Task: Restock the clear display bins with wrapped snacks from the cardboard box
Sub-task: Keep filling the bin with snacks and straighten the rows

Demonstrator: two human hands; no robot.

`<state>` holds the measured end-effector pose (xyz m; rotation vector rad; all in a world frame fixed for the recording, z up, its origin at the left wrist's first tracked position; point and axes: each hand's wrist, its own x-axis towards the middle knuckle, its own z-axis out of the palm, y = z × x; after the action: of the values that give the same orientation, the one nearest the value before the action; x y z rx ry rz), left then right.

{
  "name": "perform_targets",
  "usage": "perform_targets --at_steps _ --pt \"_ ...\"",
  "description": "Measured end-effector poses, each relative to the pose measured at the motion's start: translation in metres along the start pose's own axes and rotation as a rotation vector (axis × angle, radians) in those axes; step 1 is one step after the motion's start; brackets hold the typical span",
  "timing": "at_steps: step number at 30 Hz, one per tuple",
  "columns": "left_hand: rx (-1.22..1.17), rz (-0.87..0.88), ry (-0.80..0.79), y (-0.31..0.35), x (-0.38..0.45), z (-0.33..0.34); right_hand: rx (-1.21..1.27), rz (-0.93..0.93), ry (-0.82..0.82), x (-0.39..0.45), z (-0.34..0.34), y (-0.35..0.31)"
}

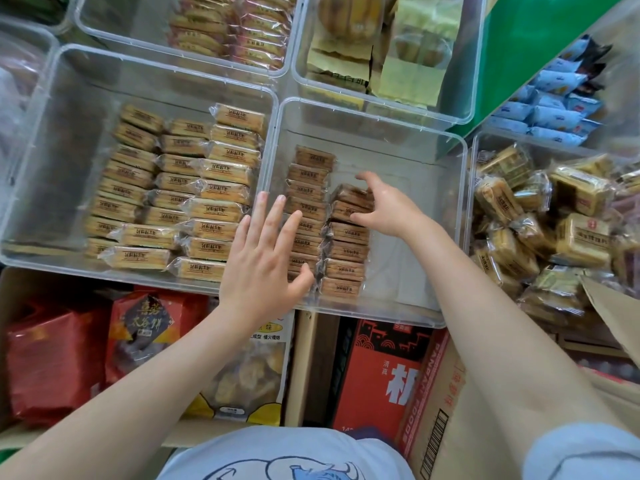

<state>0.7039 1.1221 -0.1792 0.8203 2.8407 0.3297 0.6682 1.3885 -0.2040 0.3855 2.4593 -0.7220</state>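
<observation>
A clear bin (408,303) in the middle holds two rows of brown wrapped snacks (346,251), with its right half bare. My right hand (384,202) reaches into it and grips a few brown snacks (351,199) at the top of the right row. My left hand (266,258) hovers with straight spread fingers over the bin's left wall and the left row, holding nothing. The cardboard box (446,410) stands at the lower right, under my right forearm.
To the left, a larger clear bin (52,140) holds three rows of yellow wrapped snacks. A bin (540,216) on the right is heaped with loose wrapped cakes. More bins sit behind. Red bags (52,368) and a red carton (381,368) lie below the bins.
</observation>
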Motion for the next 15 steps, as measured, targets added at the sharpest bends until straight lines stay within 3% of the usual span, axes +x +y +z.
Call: perform_targets --at_steps 6,11,15 --pt "0.002 0.003 0.012 0.000 0.000 0.002 0.100 0.055 0.096 -0.005 0.034 -0.012" --pt "0.021 0.005 0.007 0.000 0.000 0.003 -0.055 0.150 0.229 -0.001 0.061 -0.034" --pt "0.016 0.010 0.020 0.000 0.000 0.004 -0.177 0.092 0.252 -0.008 0.078 -0.041"
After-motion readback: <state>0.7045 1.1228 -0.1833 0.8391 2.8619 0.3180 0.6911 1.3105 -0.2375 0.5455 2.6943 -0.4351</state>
